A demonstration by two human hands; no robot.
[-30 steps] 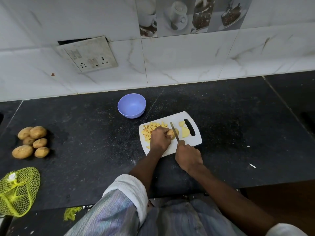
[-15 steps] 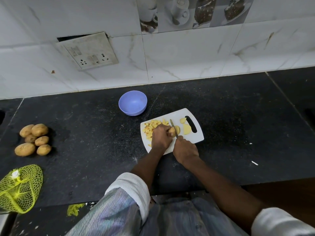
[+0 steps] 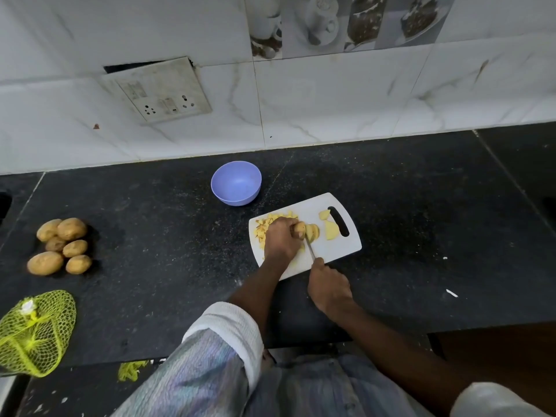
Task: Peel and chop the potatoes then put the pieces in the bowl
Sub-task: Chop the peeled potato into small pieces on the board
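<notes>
Potato (image 3: 301, 229) lies on the white board (image 3: 331, 254), near the board's middle, its long axis running roughly left to right along the board. Its right end is the cut end, and a few slices (image 3: 313, 231) lean against that face. Left hand (image 3: 281, 239) grips the potato from above, fingers curled together over its left part, so most of it is hidden. Knife (image 3: 310, 248) stands with its blade crosswise to the potato's long axis, the tip at the cut end; whether the edge has reached the board cannot be told. Right hand (image 3: 329, 288) holds the knife handle at the board's near edge, fingers wrapped tight round it.

Left of the hand, on the board's left part, sits a heap of chopped pieces (image 3: 264, 228). Toward the board's handle slot lie two larger cut pieces (image 3: 331, 230). Beyond the board's far left corner, just apart from it, stands the blue bowl (image 3: 236, 183), upright. Far to the left of the board, six whole potatoes (image 3: 61, 245) sit clustered on the black counter (image 3: 150, 236). Nearer than them, at the counter's edge, lies a yellow net bag (image 3: 34, 332).
</notes>
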